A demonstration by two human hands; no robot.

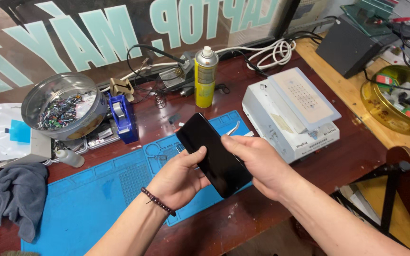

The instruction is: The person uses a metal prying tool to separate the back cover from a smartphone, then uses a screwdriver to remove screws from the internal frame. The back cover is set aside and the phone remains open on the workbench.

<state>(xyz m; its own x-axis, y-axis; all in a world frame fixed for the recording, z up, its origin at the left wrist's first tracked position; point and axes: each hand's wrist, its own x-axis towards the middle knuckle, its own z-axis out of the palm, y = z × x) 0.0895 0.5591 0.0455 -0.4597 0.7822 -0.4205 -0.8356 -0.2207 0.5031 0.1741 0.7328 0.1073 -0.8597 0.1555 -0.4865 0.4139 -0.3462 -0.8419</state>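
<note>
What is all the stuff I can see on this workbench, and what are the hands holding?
phone: one, black, held above the mat by both hands
work mat: one, blue, on the bench under the hands
spray can: one, yellow, upright behind the mat
white machine: one, flat-topped, right of the mat
tweezers: one, metal, on the mat's far edge
round tin: one, silver, full of small parts, left rear
tape dispenser: one, blue, beside the tin
cloth: one, grey, left edge
small bottle: one, white, lying near the tin
black box: one, right rear
glass bowl: one, yellow, far right
left hand: beaded bracelet, grips the phone
right hand: grips the phone
</note>
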